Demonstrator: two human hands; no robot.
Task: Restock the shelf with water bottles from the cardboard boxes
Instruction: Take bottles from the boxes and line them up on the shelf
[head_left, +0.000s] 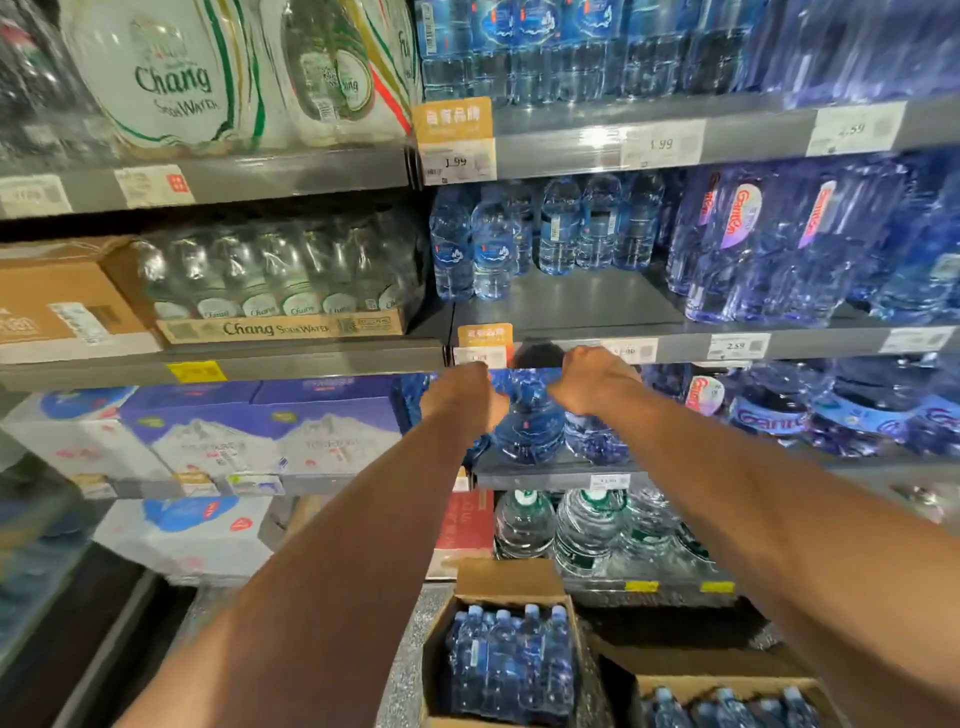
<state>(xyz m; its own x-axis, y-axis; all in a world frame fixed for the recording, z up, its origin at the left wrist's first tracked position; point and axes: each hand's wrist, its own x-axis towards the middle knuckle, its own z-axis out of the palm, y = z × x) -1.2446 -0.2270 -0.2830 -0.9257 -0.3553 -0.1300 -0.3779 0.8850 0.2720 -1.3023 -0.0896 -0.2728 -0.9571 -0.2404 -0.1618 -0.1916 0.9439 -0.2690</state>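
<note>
Gripping a blue water bottle (530, 421) on the grey shelf (550, 472), both hands at its top.
Left hand (464, 397) and right hand (592, 382) have fingers curled at the bottle's shoulders; the exact hold is blurred, probably round the neck. More blue bottles stand beside it on that shelf. Below the shelf, on the speckled floor (410, 649), an open cardboard box (511, 579) and a second box (727, 682) hold capped bottles (511, 660). Store aisle, with price tags (737, 345) above the shelf.

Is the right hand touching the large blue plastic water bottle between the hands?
Touching. The head view shows the right hand curled against the shoulder of the large blue plastic water bottle, no gap visible.
</note>
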